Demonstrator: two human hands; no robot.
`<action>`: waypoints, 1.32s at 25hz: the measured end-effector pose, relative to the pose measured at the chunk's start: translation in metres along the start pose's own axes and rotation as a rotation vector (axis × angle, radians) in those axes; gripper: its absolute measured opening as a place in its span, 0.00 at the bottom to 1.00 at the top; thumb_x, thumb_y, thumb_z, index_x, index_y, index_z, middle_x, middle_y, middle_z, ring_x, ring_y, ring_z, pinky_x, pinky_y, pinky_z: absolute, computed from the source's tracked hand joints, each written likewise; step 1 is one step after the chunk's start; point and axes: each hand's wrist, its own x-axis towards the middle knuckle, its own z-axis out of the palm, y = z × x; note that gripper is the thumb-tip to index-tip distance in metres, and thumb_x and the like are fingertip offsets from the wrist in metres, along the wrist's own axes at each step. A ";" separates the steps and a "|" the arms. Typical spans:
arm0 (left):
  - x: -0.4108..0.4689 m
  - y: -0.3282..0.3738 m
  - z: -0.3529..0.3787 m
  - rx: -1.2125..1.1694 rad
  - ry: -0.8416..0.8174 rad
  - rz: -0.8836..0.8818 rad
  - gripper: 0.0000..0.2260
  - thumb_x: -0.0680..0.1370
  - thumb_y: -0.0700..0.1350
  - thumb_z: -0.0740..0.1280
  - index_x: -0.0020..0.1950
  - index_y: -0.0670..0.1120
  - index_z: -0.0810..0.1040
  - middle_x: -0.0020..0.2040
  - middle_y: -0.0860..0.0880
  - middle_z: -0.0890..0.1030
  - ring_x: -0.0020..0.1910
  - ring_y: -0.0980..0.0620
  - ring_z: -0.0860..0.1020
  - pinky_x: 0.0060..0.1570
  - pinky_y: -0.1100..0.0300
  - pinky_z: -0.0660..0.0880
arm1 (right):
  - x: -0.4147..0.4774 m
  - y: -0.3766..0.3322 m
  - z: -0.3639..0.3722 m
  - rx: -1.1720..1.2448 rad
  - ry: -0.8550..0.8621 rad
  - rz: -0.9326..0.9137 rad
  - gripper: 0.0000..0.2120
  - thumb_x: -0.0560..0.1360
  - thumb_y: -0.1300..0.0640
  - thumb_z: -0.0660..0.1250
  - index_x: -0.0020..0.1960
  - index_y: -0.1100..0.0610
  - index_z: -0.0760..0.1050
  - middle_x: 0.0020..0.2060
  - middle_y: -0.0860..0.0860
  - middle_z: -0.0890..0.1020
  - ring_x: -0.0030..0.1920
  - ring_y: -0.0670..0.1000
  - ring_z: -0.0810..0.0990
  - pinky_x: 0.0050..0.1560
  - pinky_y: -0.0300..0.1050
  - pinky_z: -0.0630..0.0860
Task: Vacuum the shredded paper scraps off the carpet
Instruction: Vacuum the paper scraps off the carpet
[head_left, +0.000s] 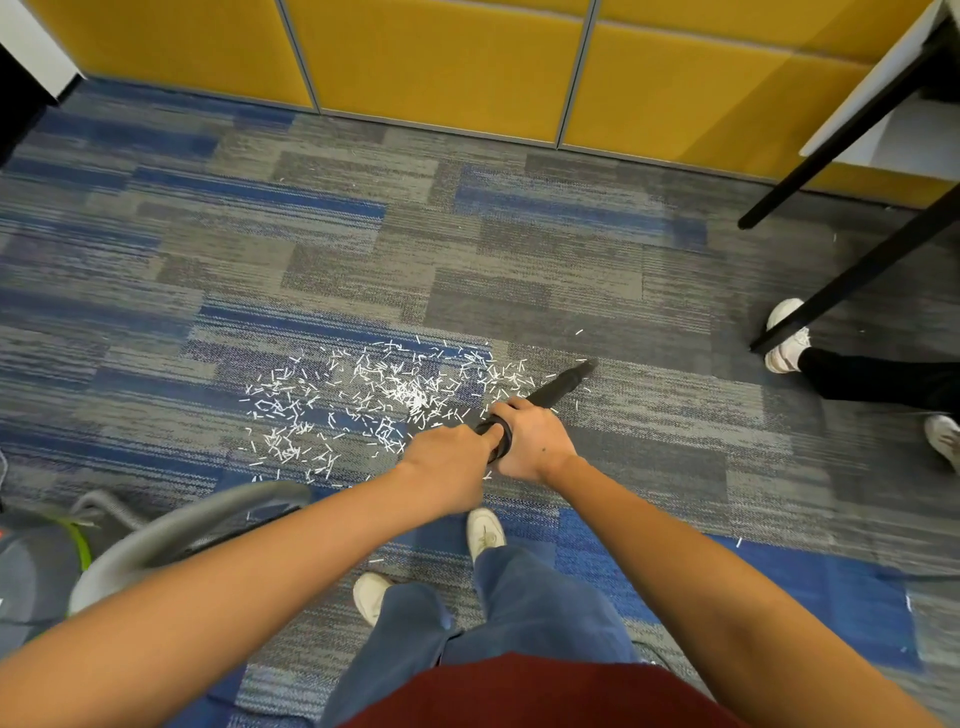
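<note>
White shredded paper scraps (363, 400) lie scattered over the blue and grey carpet (467, 249) in front of me. A black vacuum nozzle (563, 384) points away to the right, its tip on the carpet at the pile's right edge. My right hand (535, 441) grips the nozzle's wide black collar. My left hand (447, 462) grips the same collar from the left side, close against the right hand. A grey hose (171, 535) curves from the hands down to the left, to the vacuum body (36, 566).
Yellow partition panels (441, 57) stand along the far side. Black desk legs (841, 275) slant down at the right. Another person's white shoes (784, 338) and black trouser leg are by those legs. My own shoes (485, 532) stand just behind the scraps.
</note>
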 end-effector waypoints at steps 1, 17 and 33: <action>-0.002 -0.004 -0.001 0.004 0.004 -0.008 0.29 0.77 0.38 0.61 0.76 0.49 0.56 0.55 0.43 0.76 0.54 0.42 0.77 0.43 0.55 0.70 | 0.003 -0.004 0.000 0.007 -0.007 -0.016 0.20 0.69 0.52 0.67 0.60 0.54 0.73 0.52 0.54 0.77 0.49 0.59 0.79 0.50 0.48 0.76; 0.028 0.009 -0.019 -0.117 -0.004 -0.102 0.27 0.78 0.40 0.61 0.76 0.49 0.56 0.58 0.43 0.74 0.56 0.43 0.76 0.47 0.55 0.72 | 0.036 0.015 -0.023 0.023 -0.083 -0.040 0.22 0.68 0.57 0.69 0.61 0.56 0.74 0.54 0.56 0.77 0.53 0.59 0.77 0.57 0.55 0.74; 0.029 0.023 -0.023 -0.012 -0.020 -0.034 0.28 0.78 0.41 0.62 0.76 0.49 0.55 0.57 0.43 0.74 0.55 0.43 0.77 0.49 0.54 0.74 | 0.021 0.031 -0.018 0.040 -0.009 0.020 0.25 0.69 0.54 0.69 0.65 0.54 0.71 0.58 0.55 0.76 0.55 0.60 0.77 0.55 0.53 0.76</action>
